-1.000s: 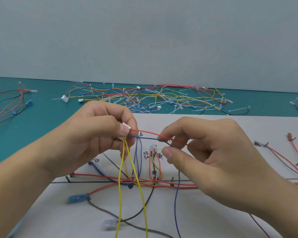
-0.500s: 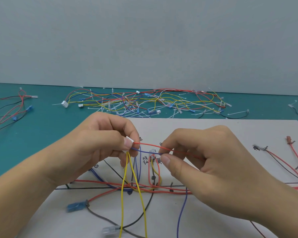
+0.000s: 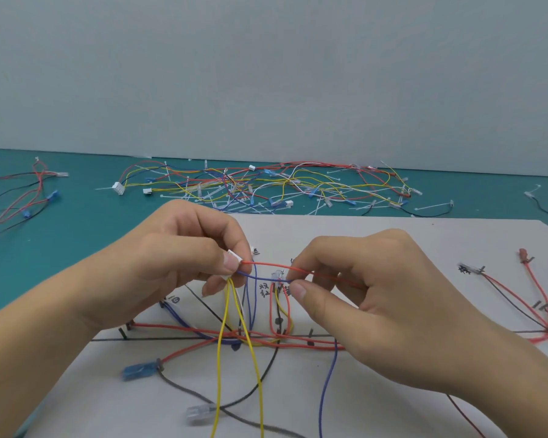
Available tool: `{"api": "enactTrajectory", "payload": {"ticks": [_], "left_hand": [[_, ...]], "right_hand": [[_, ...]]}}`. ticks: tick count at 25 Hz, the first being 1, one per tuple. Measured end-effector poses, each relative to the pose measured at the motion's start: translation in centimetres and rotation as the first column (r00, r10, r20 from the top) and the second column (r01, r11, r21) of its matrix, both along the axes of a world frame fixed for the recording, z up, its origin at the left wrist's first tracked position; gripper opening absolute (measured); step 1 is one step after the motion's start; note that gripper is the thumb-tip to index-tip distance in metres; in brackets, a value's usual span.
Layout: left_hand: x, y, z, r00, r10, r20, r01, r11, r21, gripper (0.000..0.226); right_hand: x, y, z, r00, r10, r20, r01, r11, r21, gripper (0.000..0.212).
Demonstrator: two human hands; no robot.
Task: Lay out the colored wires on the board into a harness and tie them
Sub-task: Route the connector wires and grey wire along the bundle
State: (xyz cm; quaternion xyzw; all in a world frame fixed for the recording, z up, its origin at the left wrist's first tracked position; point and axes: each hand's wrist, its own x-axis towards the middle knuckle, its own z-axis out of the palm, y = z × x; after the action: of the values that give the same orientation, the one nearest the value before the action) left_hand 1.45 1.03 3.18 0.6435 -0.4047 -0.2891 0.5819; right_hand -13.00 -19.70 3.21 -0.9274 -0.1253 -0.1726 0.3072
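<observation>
My left hand (image 3: 171,267) pinches a small white connector (image 3: 234,259) above the white board (image 3: 393,235). Two yellow wires (image 3: 222,343) hang down from the connector. A red wire (image 3: 266,264) and a blue wire (image 3: 260,277) run from it to the right, into my right hand (image 3: 377,308), which pinches them between thumb and forefinger. The blue wire drops below my right hand toward the board's front. Red, blue and black wires (image 3: 298,338) lie along drawn lines on the board, with a blue terminal (image 3: 138,370) and a clear terminal (image 3: 200,412) at the front left.
A tangled pile of coloured wires and white cable ties (image 3: 266,188) lies on the teal mat behind the board. Another wire bundle (image 3: 23,200) lies at the far left. Red and black wires (image 3: 519,298) lie on the board's right side. A grey wall stands behind.
Both hands have sunk slightly toward the board. My right hand's pinch has slid a little to the right along the red and blue wires, away from the connector.
</observation>
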Motion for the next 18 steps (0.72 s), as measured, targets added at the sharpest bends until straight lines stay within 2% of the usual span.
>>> {"api": "enactTrajectory", "payload": {"ticks": [4, 12, 18], "left_hand": [[0.3, 0.3, 0.2, 0.997, -0.001, 0.074, -0.001, 0.999, 0.036, 0.023], [1.9, 2.3, 1.5, 0.969, -0.112, 0.222, 0.067, 0.977, 0.201, 0.018], [2.2, 3.1, 2.7, 0.96, -0.075, 0.27, -0.005, 0.959, 0.283, 0.011]], "right_hand": [[0.1, 0.2, 0.2, 1.0, 0.015, 0.02, -0.015, 1.0, -0.012, 0.007], [-0.1, 0.5, 0.3, 0.999, 0.047, 0.013, -0.046, 0.997, -0.058, 0.006], [-0.2, 0.4, 0.4, 0.998, 0.042, -0.037, -0.045, 0.995, -0.089, 0.012]]}}
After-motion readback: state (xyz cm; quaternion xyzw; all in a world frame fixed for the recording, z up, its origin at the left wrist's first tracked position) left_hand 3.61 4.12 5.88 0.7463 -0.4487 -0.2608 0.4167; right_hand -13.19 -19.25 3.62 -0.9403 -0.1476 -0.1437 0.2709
